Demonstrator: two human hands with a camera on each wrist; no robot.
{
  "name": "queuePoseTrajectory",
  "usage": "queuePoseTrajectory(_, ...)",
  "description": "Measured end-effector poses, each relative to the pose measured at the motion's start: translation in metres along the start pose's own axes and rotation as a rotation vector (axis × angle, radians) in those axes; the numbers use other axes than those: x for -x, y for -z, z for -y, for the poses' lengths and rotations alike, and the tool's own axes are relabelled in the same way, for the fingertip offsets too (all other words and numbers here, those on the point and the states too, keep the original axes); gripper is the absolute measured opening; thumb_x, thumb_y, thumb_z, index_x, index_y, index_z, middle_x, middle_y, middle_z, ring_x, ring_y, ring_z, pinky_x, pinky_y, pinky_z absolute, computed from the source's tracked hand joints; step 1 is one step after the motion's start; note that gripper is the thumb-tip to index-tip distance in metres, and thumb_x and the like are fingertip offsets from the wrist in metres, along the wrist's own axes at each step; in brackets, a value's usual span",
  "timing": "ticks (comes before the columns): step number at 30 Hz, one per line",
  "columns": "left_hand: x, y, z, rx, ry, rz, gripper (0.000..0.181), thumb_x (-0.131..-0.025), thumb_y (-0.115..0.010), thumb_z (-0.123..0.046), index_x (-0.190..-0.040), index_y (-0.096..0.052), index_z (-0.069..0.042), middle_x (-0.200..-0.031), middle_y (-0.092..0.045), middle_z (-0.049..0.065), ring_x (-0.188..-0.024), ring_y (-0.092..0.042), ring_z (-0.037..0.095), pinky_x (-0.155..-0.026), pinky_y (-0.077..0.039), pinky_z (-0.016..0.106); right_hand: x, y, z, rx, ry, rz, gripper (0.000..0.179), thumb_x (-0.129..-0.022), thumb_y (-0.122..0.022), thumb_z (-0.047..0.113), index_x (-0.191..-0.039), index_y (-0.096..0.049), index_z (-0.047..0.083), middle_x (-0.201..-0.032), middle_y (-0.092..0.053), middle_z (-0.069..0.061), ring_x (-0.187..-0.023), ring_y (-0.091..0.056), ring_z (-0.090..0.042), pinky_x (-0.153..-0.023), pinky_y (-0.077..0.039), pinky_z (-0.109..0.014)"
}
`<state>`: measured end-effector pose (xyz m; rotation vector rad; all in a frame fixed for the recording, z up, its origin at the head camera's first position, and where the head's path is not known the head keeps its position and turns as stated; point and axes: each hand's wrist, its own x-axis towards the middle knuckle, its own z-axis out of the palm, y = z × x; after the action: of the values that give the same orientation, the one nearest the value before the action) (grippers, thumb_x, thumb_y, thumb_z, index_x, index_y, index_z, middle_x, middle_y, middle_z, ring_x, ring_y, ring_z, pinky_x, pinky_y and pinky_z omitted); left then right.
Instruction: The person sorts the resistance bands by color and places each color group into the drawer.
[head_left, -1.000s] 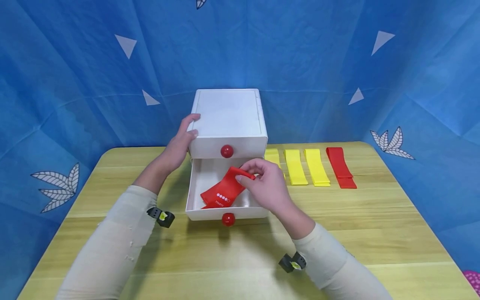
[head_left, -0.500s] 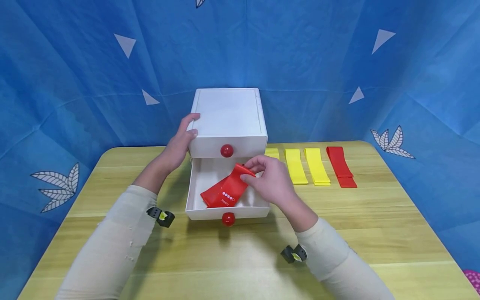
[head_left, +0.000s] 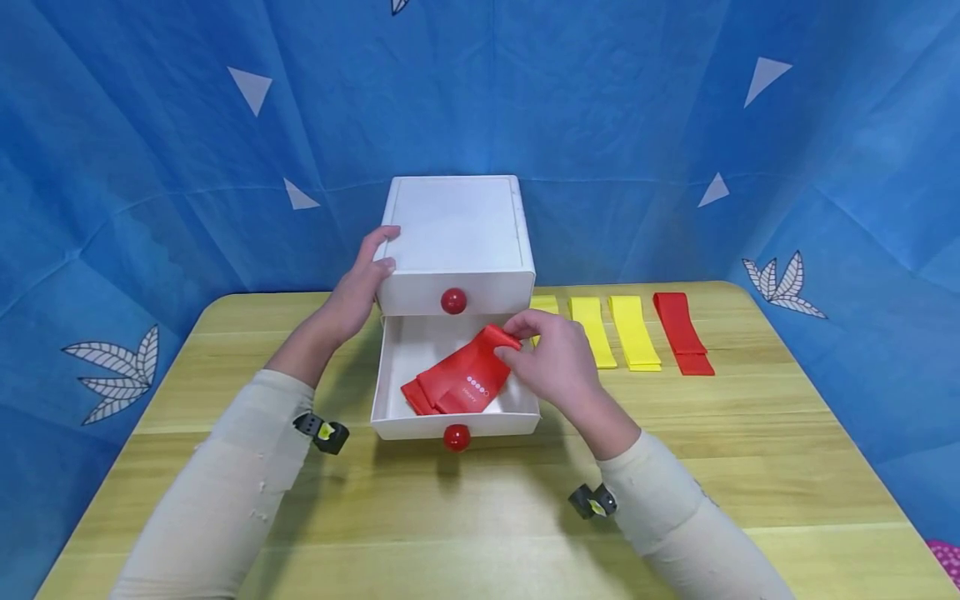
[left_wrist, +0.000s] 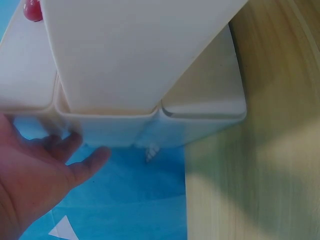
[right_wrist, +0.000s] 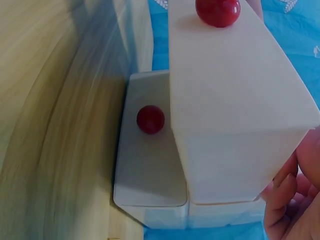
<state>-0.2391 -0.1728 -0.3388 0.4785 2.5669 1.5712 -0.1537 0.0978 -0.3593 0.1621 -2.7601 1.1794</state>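
A white drawer cabinet (head_left: 457,225) stands at the back of the table, its second drawer (head_left: 412,428) pulled out by a round red knob's front. My left hand (head_left: 352,296) rests on the cabinet's upper left edge; in the left wrist view its fingers (left_wrist: 90,165) extend along the side. Over the drawer's right part, my right hand (head_left: 555,358) pinches one end of a red resistance band (head_left: 468,371) between thumb and fingers. The band's other end lies in the drawer, with white dots and lettering showing. The drawer front and side hide the band in the right wrist view.
Several yellow bands (head_left: 592,333) and one folded red band (head_left: 681,333) lie in a row right of the cabinet. A lower drawer front with a red knob (right_wrist: 150,119) sits beneath the pulled-out drawer. Blue cloth (head_left: 600,125) hangs behind the table.
My right hand has shifted slightly right and up, drawing the pinched end of the red band with it; the band spreads flatter in the drawer. My left hand stays in place.
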Motion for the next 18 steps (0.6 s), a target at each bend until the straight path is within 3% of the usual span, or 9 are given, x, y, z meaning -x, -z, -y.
queuePoseTrajectory(8,0.001,0.000,0.000,0.015,0.000,0.004,0.054,-0.104,-0.024,-0.040,-0.157,-0.016,-0.034,-0.163,-0.008,0.002,-0.145,-0.014,0.030,-0.109,-0.022,0.065,0.008,0.007,-0.010,-0.012,0.029,-0.101,0.024,-0.081,-0.082,0.016,-0.104,-0.074,0.012,-0.098,-0.070,-0.001,-0.056,-0.055,-0.021,-0.056,-0.050,-0.032)
queuePoseTrajectory(13,0.002,0.001,0.000,0.016,0.004,0.004,0.054,-0.103,-0.025,-0.040,-0.157,-0.016,-0.034,-0.163,-0.008,0.002,-0.146,-0.013,0.030,-0.109,-0.022,0.065,0.012,0.012,-0.022,-0.053,0.084,-0.161,0.018,-0.083,-0.081,0.017,-0.100,-0.076,0.012,-0.094,-0.072,-0.002,-0.046,-0.046,-0.022,-0.046,-0.040,-0.032)
queuePoseTrajectory(18,0.001,0.000,0.001,0.021,0.006,0.005,0.054,-0.103,-0.025,-0.039,-0.157,-0.015,-0.033,-0.163,-0.008,0.003,-0.146,-0.013,0.031,-0.109,-0.023,0.065,0.017,0.019,-0.037,-0.094,0.080,-0.172,0.015,-0.085,-0.080,0.018,-0.098,-0.076,0.013,-0.091,-0.071,0.001,-0.044,-0.044,-0.022,-0.041,-0.036,-0.031)
